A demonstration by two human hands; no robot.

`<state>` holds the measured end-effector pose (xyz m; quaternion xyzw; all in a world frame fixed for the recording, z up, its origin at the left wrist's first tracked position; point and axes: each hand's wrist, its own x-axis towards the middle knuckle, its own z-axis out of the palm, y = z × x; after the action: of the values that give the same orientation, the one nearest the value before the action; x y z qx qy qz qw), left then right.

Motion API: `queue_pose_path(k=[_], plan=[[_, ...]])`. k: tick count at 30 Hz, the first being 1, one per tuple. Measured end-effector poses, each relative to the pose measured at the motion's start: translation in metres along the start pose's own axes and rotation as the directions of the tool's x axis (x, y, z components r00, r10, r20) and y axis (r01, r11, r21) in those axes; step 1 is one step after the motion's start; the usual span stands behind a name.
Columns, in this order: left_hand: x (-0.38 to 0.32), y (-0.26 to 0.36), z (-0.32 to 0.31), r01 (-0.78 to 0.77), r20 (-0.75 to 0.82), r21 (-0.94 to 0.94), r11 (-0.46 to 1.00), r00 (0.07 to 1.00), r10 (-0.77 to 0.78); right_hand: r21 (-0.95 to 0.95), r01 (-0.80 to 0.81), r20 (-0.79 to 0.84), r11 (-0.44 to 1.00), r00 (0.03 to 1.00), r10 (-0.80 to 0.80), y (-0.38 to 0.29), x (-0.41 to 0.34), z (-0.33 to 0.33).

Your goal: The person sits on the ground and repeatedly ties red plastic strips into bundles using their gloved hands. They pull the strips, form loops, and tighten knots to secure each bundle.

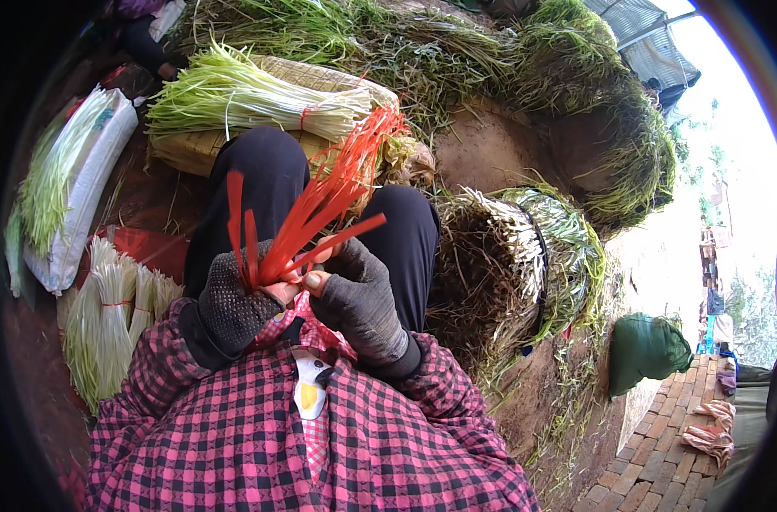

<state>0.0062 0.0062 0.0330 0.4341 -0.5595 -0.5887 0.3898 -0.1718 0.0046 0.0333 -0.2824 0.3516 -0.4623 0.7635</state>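
Observation:
My left hand [244, 297], in a dark fingerless glove, grips a bunch of red plastic strips [312, 214] near their lower end. The strips fan out over my knees towards a sack. My right hand [356, 291], gloved the same way, pinches one of the strips close to my left fingers. Beyond my knees, a bundle of pale-stemmed green leaf vegetable [254, 102] lies on a yellow woven sack [184, 153], with a red tie round its stems. More tied pale bundles [107, 320] lie at the left, beside my left arm.
A white sack [100, 185] with loose leafy stalks lies at the far left. At my right is a large dark-banded bundle of unsorted stalks [523, 256]. Heaps of greens [427, 51] lie beyond. A green sack [647, 352] stands near brick paving [657, 441]. Part of another person [148, 45] shows top left.

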Motion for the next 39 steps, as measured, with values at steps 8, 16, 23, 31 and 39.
queue_pose_path(k=[8, 16, 23, 31, 39], plan=[[0.0, -0.025, -0.001, -0.068, -0.035, 0.091, 0.994, 0.997, 0.072, -0.249, 0.183, -0.008, 0.951, 0.982, -0.191, 0.006, 0.0, 0.003], [-0.006, -0.008, 0.001, -0.095, -0.074, 0.021, 0.995, 0.993, 0.096, -0.382, 0.348, 0.105, 0.856, 0.937, -0.334, 0.013, 0.002, 0.0], [-0.004, -0.006, 0.002, -0.115, -0.074, 0.253, 0.961, 0.988, 0.138, -0.634, 0.519, 0.248, 0.573, 0.839, -0.485, 0.014, 0.006, -0.007], [-0.006, -0.009, 0.001, -0.366, 0.032, 0.631, 0.684, 0.893, 0.448, -0.401, 0.275, 0.263, 0.874, 0.948, -0.178, 0.01, 0.006, -0.018], [-0.008, -0.014, -0.003, -0.171, 0.075, 0.319, 0.932, 0.985, 0.155, -0.067, -0.132, 0.184, 0.989, 0.973, 0.142, 0.001, 0.001, -0.016]])
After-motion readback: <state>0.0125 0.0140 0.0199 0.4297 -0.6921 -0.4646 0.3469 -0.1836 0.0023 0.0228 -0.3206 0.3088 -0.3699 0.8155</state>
